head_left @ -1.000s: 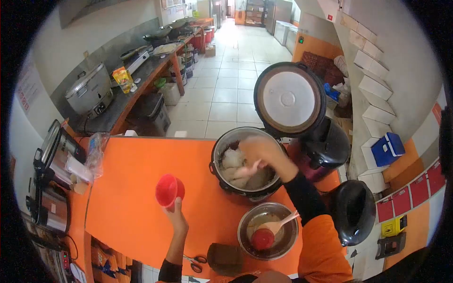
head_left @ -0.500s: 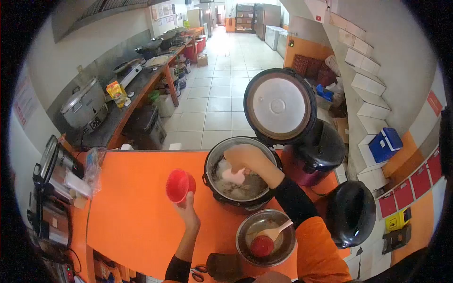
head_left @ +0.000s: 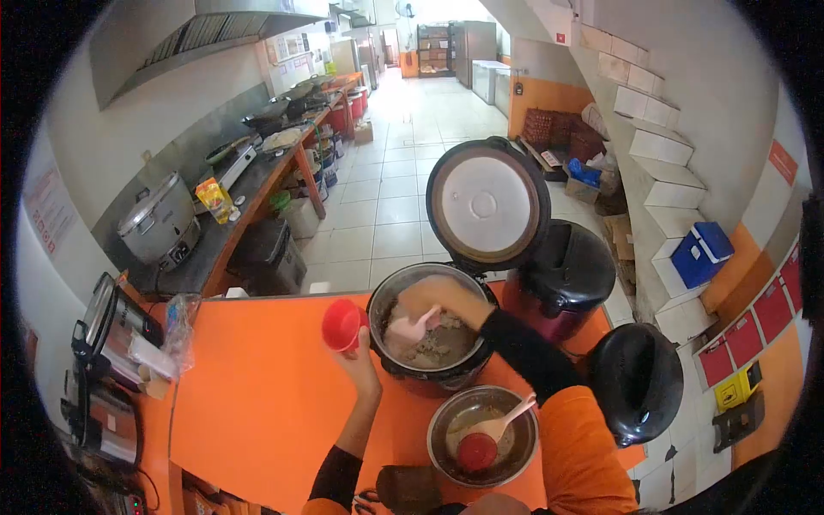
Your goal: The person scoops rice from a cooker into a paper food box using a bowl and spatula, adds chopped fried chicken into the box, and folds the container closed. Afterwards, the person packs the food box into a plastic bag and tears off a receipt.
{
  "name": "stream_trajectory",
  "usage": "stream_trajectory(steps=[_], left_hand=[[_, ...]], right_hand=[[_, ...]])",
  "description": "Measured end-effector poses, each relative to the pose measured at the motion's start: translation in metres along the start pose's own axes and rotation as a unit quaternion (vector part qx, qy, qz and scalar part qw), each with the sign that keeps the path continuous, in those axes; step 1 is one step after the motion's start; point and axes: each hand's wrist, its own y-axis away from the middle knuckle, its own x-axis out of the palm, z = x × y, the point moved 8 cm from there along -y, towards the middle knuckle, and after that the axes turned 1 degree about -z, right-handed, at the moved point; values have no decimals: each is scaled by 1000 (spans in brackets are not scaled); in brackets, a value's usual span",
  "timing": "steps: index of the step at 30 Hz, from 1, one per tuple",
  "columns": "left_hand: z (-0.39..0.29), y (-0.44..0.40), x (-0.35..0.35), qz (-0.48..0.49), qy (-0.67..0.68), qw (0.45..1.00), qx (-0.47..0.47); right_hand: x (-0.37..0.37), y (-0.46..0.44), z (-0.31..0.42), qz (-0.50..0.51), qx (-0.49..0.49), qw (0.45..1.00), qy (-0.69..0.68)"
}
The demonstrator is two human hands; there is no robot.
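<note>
My left hand (head_left: 360, 367) holds a small red plastic cup (head_left: 342, 324), its mouth tipped toward me, just left of the rice cooker (head_left: 384, 360). Inside that cooker, whose lid (head_left: 485, 206) stands raised, my right hand (head_left: 439, 296) grips a pink rice paddle (head_left: 410, 330). Its blade is low among whitish rice (head_left: 436, 345). My fingers are partly hidden by the hand's own back. Nearer to me sits a steel bowl (head_left: 436, 451) with a second pale paddle (head_left: 502, 422) and another red cup (head_left: 477, 451) in it.
Two dark lidded cookers (head_left: 562, 266) (head_left: 635, 382) stand on the right. More cookers (head_left: 107, 322) line the left side by a plastic bag (head_left: 178, 330). Scissors (head_left: 367, 499) and a brown object (head_left: 408, 489) lie at the orange table's (head_left: 266, 395) near edge.
The view has tilted up slightly. My left hand with the red cup has come closer to the cooker. In the pot, the paddle has shifted and its handle now points up to the right.
</note>
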Motion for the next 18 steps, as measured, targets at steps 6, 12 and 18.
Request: stream_trajectory(steps=[6, 12, 18], left_hand=[[9, -1, 4, 4, 18, 1000, 14], [15, 6, 10, -17, -72, 993, 91], [5, 10, 17, -1, -5, 997, 82]], right_hand=[[48, -33, -115, -81, 208, 970, 97], [85, -33, -53, 71, 89, 994, 0], [55, -15, -18, -96, -22, 995, -23]])
